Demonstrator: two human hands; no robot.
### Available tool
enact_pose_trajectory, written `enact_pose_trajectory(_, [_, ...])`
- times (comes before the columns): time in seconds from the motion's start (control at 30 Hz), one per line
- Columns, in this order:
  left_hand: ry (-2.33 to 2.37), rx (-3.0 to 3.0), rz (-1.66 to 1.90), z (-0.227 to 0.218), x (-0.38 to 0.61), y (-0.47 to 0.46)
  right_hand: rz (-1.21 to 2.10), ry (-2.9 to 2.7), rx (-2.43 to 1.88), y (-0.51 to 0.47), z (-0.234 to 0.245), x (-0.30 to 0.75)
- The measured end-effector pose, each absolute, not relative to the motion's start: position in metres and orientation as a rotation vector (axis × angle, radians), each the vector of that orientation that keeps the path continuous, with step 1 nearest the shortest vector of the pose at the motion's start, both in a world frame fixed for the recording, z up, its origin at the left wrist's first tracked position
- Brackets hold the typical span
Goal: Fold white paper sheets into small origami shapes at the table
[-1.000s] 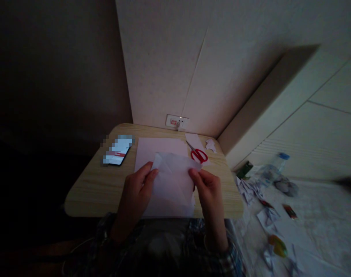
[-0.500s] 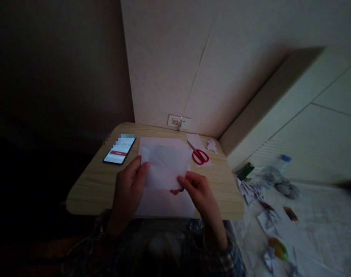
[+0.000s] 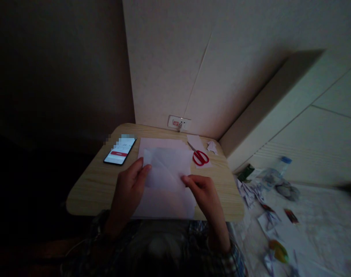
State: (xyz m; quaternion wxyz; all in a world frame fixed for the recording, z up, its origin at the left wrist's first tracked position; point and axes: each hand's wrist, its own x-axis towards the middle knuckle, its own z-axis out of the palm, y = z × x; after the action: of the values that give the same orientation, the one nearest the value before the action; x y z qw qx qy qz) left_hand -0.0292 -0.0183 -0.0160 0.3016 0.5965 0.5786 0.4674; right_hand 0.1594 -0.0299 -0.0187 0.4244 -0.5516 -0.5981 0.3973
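The left hand (image 3: 130, 182) and right hand (image 3: 202, 188) each pinch one side of a thin white paper sheet (image 3: 166, 169) with a faint diagonal crease, over larger white paper (image 3: 163, 206) reaching the near edge of the pale wood-grain table (image 3: 88, 188). The step looks like handling the opened sheet; the next move likely calls for light pinches and lined-up edges.

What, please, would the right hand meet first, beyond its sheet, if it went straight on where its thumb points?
Probably the left hand, across the sheet from the right hand; their relative depth is unclear.
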Motion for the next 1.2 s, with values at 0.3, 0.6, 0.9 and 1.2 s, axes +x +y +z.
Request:
enact_pose_trajectory(0.3, [1.362, 1.959, 0.993, -0.018, -0.023, -0.019, 0.899, -1.298, -1.368, -0.031, -0.016, 0.164])
enact_pose_trajectory(0.6, [1.375, 2.241, 0.598, -0.019, -0.02, -0.023, 0.662, -1.493, -1.357, -0.031, -0.014, 0.159])
enact_pose_trajectory(0.9, [1.327, 2.139, 0.714, -0.023, -0.025, -0.02, 0.694, -1.413, -1.324, -0.034, -0.013, 0.152])
enact_pose_trajectory(1.2, [1.117, 1.311, 1.103, -0.017, -0.025, -0.019, 0.772, -1.051, -1.187, -0.037, -0.017, 0.15])
